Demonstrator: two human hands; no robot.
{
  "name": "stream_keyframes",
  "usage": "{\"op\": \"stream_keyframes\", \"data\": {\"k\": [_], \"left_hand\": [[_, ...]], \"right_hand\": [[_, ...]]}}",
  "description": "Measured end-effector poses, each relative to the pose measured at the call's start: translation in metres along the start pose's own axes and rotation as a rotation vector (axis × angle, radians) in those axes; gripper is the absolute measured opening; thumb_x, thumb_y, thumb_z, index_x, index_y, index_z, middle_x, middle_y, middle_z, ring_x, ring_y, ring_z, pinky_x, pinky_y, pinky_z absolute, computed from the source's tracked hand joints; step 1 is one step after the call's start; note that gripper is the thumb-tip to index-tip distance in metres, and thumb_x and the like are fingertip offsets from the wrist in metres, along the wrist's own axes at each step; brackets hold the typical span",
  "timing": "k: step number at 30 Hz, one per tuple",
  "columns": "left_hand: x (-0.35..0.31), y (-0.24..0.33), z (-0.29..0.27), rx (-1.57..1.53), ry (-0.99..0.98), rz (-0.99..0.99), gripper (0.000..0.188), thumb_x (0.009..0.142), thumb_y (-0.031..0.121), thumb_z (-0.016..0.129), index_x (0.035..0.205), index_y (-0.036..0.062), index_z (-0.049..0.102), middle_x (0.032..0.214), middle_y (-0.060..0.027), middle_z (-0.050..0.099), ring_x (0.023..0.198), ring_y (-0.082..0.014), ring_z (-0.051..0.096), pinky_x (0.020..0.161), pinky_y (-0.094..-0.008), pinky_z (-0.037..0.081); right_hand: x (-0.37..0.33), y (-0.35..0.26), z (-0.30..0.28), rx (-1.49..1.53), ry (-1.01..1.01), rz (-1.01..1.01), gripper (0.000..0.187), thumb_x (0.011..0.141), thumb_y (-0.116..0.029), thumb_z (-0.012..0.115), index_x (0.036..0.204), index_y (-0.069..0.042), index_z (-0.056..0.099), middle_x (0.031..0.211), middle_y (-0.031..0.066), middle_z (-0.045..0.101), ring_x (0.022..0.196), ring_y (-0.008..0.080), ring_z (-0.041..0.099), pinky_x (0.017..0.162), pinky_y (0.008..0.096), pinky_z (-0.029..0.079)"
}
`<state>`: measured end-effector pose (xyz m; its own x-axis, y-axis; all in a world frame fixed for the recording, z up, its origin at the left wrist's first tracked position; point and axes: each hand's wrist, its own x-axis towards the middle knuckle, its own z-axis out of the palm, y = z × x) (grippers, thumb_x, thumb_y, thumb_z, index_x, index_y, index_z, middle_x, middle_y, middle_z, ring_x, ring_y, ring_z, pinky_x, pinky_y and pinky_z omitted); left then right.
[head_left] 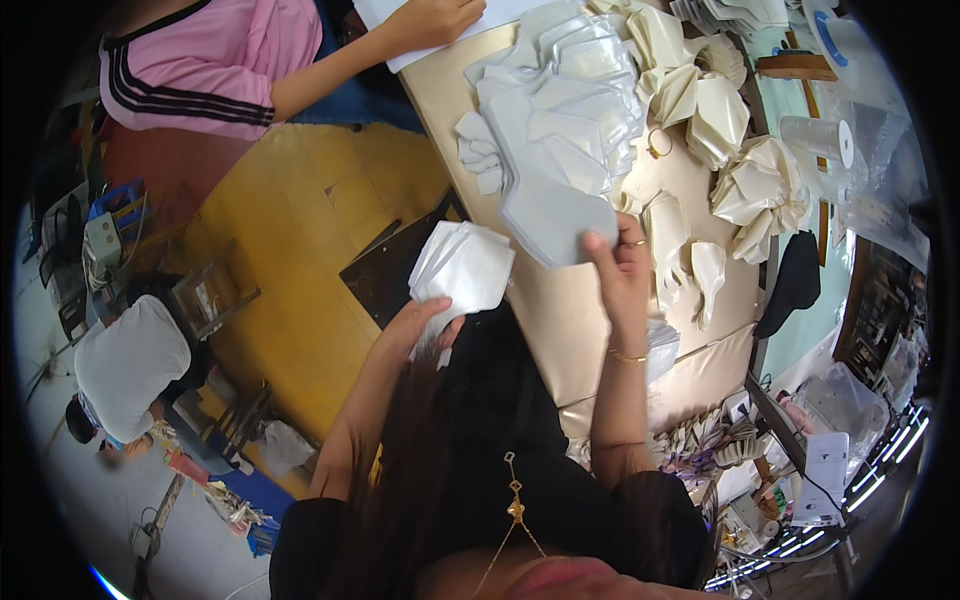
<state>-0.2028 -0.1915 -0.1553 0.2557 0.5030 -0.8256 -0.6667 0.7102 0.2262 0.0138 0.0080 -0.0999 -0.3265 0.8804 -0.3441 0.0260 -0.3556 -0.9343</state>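
My left hand [430,318] is closed on a fanned stack of white cut pieces [470,265], held off the table's left edge above my lap. Over the table, my right hand [625,275] pinches the near edge of a pale grey cut piece [558,222] between thumb and fingers. That piece lies at the near end of a spread pile of similar grey-white pieces [570,110]; whether it is lifted clear of them I cannot tell. Small white strips [480,150] lie at the pile's left side. Beside my right wrist is another small white stack [661,348].
Bundles of glossy cream pieces [718,125] cover the table's right side, near a tape roll [658,143]. A thread spool [818,140] and a black piece [790,285] are farther right. A co-worker in a pink top [220,60] rests a hand on white paper at the far left.
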Motion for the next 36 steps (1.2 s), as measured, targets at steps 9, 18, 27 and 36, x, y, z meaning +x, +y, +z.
{"op": "stream_keyframes", "data": {"k": [9, 18, 27, 36], "left_hand": [[0.008, 0.004, 0.038, -0.002, -0.296, 0.015, 0.106, 0.073, 0.087, 0.031, 0.141, 0.0064, 0.040, 0.105, -0.0105, 0.063, 0.071, -0.0134, 0.060, 0.057, -0.0257, 0.049], [0.014, 0.005, 0.038, 0.217, -0.617, -0.163, 0.041, 0.080, 0.028, 0.075, 0.103, -0.0027, 0.060, 0.083, -0.0123, 0.062, 0.065, -0.0178, 0.059, 0.056, -0.0289, 0.048], [0.000, 0.000, 0.023, 0.112, -0.387, -0.025, 0.034, 0.083, 0.021, 0.072, 0.106, 0.0000, 0.058, 0.085, -0.0101, 0.061, 0.056, -0.0186, 0.057, 0.052, -0.0304, 0.046], [-0.004, 0.007, 0.008, -0.009, -0.323, 0.064, 0.031, 0.090, 0.026, 0.062, 0.108, 0.0015, 0.057, 0.086, -0.0100, 0.063, 0.059, -0.0167, 0.056, 0.051, -0.0284, 0.046]], "right_hand": [[0.023, -0.047, -0.004, -0.602, -1.104, -0.108, 0.027, 0.082, -0.012, 0.070, 0.107, -0.004, 0.064, 0.098, 0.0139, 0.065, 0.091, 0.0311, 0.063, 0.082, 0.0380, 0.049], [0.021, -0.011, 0.015, -0.716, -0.754, -0.145, 0.034, 0.078, -0.016, 0.074, 0.107, -0.003, 0.061, 0.099, 0.0126, 0.062, 0.089, 0.0320, 0.061, 0.080, 0.0376, 0.049], [0.068, 0.056, 0.026, -1.004, 0.217, -0.194, 0.043, 0.066, -0.020, 0.084, 0.094, -0.003, 0.056, 0.085, 0.0146, 0.060, 0.080, 0.0282, 0.060, 0.074, 0.0417, 0.044], [0.092, 0.034, -0.013, -1.203, 0.024, -0.304, 0.038, 0.071, -0.012, 0.077, 0.103, -0.005, 0.056, 0.101, 0.0097, 0.063, 0.096, 0.0276, 0.057, 0.080, 0.0420, 0.041]]}}
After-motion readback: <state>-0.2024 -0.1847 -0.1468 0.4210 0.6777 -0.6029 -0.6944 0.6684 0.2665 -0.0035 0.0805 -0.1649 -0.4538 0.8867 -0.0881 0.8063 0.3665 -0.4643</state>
